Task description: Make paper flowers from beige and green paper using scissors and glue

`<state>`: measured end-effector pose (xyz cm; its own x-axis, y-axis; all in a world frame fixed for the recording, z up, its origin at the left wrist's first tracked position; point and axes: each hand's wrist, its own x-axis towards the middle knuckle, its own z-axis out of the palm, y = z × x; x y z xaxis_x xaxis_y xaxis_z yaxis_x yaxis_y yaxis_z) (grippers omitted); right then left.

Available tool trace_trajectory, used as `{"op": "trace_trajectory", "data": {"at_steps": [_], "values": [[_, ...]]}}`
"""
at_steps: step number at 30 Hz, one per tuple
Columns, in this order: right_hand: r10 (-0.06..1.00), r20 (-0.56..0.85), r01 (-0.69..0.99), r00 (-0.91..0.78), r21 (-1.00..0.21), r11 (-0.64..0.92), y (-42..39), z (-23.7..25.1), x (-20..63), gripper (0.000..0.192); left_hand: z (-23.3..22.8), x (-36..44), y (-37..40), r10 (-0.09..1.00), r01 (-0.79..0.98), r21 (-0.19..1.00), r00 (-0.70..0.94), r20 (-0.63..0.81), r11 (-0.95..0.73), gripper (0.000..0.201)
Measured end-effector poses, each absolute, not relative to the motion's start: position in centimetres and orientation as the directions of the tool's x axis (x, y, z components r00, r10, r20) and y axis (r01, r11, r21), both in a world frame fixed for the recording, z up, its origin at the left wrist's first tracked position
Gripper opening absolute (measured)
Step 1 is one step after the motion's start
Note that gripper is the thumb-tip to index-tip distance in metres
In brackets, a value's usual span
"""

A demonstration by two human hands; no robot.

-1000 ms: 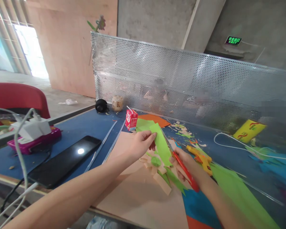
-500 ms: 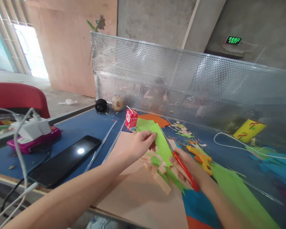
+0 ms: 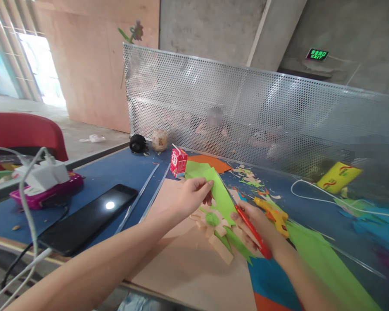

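Note:
My left hand (image 3: pixel 190 195) pinches the top edge of a strip of green paper (image 3: pixel 222 197) above the table. Red-handled scissors (image 3: pixel 251 232) are gripped in my right hand (image 3: pixel 253 224), with the blades running up along the strip's right edge. Under the strip lies a tan paper flower with a green centre (image 3: pixel 211 219) on a tan sheet (image 3: pixel 184 259), with green leaf cut-outs (image 3: pixel 238 246) beside it.
A red drink carton with a straw (image 3: pixel 178 162), a yellow glue gun (image 3: pixel 274 214) and paper scraps lie behind. A black phone (image 3: pixel 87 218), charger and cables sit at the left. A large green sheet (image 3: pixel 324 259) lies right. People sit behind the perforated metal screen (image 3: pixel 246 112).
The green strip has tilted slightly and my right hand with the scissors has edged a little toward it. Little else differs.

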<state>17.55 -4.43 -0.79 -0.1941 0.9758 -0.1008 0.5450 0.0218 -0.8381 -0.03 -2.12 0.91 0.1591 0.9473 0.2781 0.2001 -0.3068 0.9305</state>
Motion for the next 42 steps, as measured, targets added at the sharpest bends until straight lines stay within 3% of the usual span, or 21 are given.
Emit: {"op": "trace_trajectory", "data": {"at_steps": [7,15,42], "values": [[0.954,-0.163,0.445,-0.252,-0.895,-0.036,-4.71,-0.76,17.42,0.036,0.18,-0.25,-1.77,0.930,0.192,0.919,0.202,0.308,-0.346,0.035],[0.960,-0.117,0.506,-0.253,-0.862,0.028,-5.05,-0.47,17.31,0.028,0.71,-0.03,-2.15,0.945,0.255,0.919,0.207,0.252,-0.301,0.035],[0.969,-0.174,0.475,-0.177,-0.877,-0.071,-4.72,-0.86,17.37,0.030,0.69,-0.12,-2.22,0.937,0.285,0.907,0.253,0.239,-0.309,0.035]]}}
